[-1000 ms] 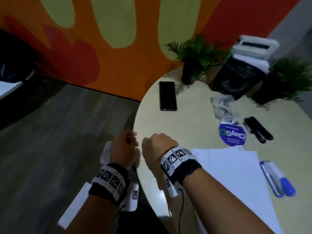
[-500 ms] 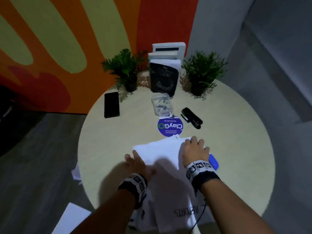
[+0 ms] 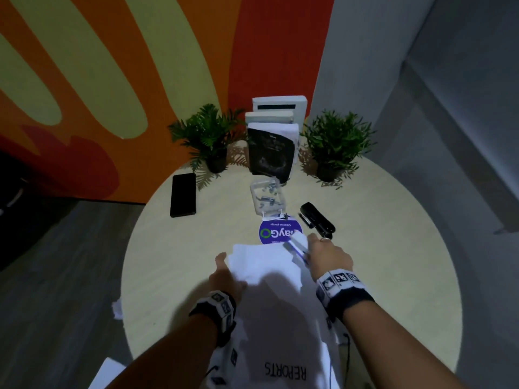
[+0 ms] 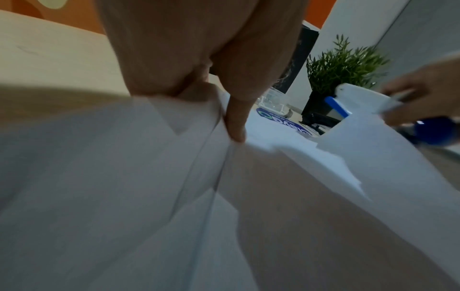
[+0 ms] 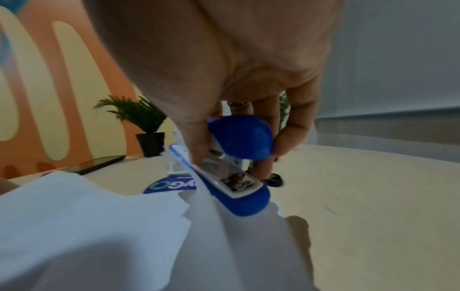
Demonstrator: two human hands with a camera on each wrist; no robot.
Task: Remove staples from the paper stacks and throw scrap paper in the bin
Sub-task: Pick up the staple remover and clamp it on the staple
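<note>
A loose stack of white paper (image 3: pixel 264 265) lies on the round table (image 3: pixel 393 276), its near sheets hanging over the front edge with "REPORTS" printed on one. My left hand (image 3: pixel 224 265) holds the stack's left edge; the left wrist view shows sheets (image 4: pixel 149 177) pinched between thumb and fingers (image 4: pixel 235 130). My right hand (image 3: pixel 309 245) grips a blue and white stapler (image 3: pixel 295 248) at the stack's far right corner. In the right wrist view the thumb and fingers (image 5: pixel 286 141) clasp the stapler (image 5: pixel 244 200), whose base lies against the paper's (image 5: pixel 99 226) edge. No staple or bin is visible.
Behind the stack are a blue round sticker (image 3: pixel 276 234), a clear plastic box (image 3: pixel 266 200), a black stapling tool (image 3: pixel 316 220) and a black phone (image 3: pixel 182 195). Two potted plants (image 3: pixel 207 136) flank boxes (image 3: pixel 272 153) at the wall. Scrap paper (image 3: pixel 118 308) lies off the table's left edge.
A second ago both hands held crumpled paper off the table's left edge. They came back to the stack; the right hand picked up the blue stapler and the left took the stack's edge.
</note>
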